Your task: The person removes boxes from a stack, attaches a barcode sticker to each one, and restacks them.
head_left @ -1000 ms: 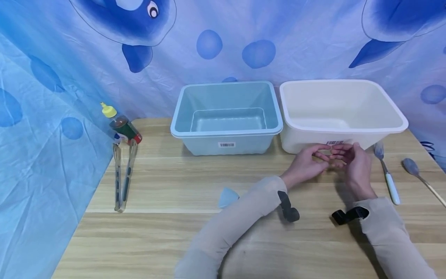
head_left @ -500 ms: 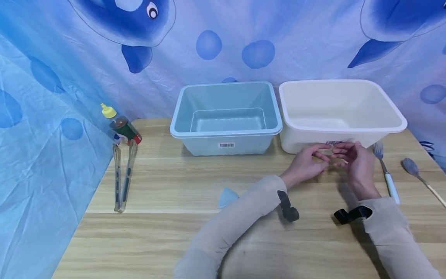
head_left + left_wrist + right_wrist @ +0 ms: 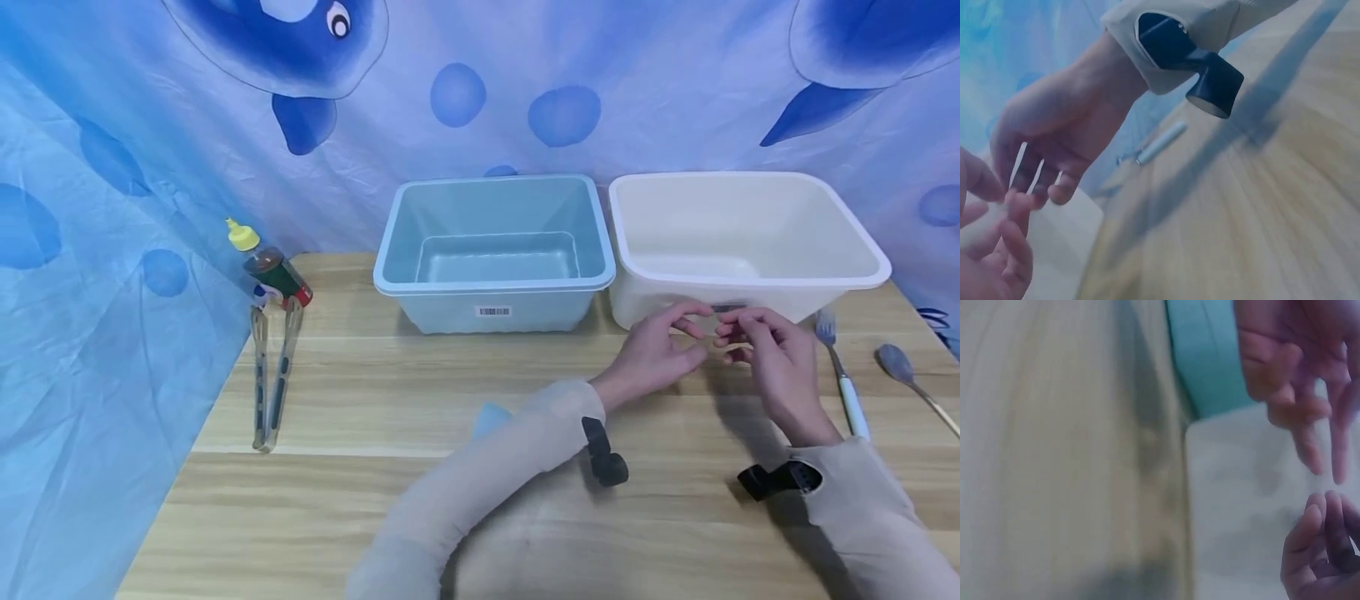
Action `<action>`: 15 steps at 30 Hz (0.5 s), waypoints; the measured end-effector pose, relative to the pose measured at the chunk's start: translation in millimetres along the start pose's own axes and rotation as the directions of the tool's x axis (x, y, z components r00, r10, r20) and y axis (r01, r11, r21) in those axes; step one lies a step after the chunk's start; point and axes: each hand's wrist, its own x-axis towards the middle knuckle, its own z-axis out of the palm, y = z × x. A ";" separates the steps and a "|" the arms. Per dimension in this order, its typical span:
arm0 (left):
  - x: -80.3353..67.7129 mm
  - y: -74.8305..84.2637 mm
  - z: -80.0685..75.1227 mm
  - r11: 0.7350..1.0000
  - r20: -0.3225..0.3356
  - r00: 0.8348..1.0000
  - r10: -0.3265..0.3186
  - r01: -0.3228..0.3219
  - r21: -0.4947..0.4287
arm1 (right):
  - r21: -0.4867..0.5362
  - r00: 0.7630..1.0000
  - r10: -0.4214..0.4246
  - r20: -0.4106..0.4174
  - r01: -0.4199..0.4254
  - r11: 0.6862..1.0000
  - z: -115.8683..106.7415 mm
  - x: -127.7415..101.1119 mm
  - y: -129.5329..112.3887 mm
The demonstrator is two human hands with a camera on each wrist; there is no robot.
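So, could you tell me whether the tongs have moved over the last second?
No. The tongs lie with their tips by the bottle, as before. The bins shift equally in frame, so the camera moved.

Bright, even light fills the head view, which stays sharp with soft shadows on the table [image 3: 360, 500] under the sleeves. Both wrist views are blurred; the right wrist view is heavily out of focus.

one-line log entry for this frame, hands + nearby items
left hand: fingertips meeting right hand, holds nothing visible | location: in front of white bin | nearby: fork, spoon, blue bin
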 end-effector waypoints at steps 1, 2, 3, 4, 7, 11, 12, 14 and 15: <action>-2.8 4.1 -3.7 1.000 -0.019 0.999 0.027 -0.027 0.009 | -0.091 0.999 -0.038 0.007 0.039 0.995 4.0 -0.3 -5.3; -6.2 8.8 -7.8 0.999 -0.035 0.998 0.053 -0.052 0.012 | -0.186 0.997 -0.077 0.018 0.079 0.979 8.1 -0.8 -11.2; -10.1 14.1 -12.6 0.997 -0.050 0.996 0.079 -0.078 0.011 | -0.272 0.993 -0.116 0.028 0.120 0.955 12.2 -1.3 -17.6; -14.2 19.6 -17.9 0.994 -0.066 0.992 0.105 -0.105 0.012 | -0.359 0.987 -0.155 0.041 0.160 0.920 16.2 -1.9 -24.3; -28.0 36.4 -39.2 0.984 -0.102 0.979 0.176 -0.173 0.039 | -0.522 0.952 -0.283 0.119 0.302 0.798 24.3 -1.9 -44.8; -42.4 55.4 -74.8 0.964 -0.166 0.952 0.258 -0.242 0.108 | -0.581 0.879 -0.424 0.217 0.466 0.668 25.0 9.0 -67.1; -45.1 58.5 -84.5 0.958 -0.187 0.942 0.277 -0.256 0.130 | -0.598 0.863 -0.450 0.229 0.490 0.634 23.8 13.4 -71.1; -49.9 62.9 -104.0 0.947 -0.221 0.927 0.302 -0.265 0.182 | -0.646 0.844 -0.479 0.243 0.509 0.569 18.7 23.1 -77.5; -52.7 64.3 -114.2 0.944 -0.234 0.924 0.303 -0.257 0.206 | -0.676 0.847 -0.477 0.236 0.496 0.545 15.2 27.9 -79.9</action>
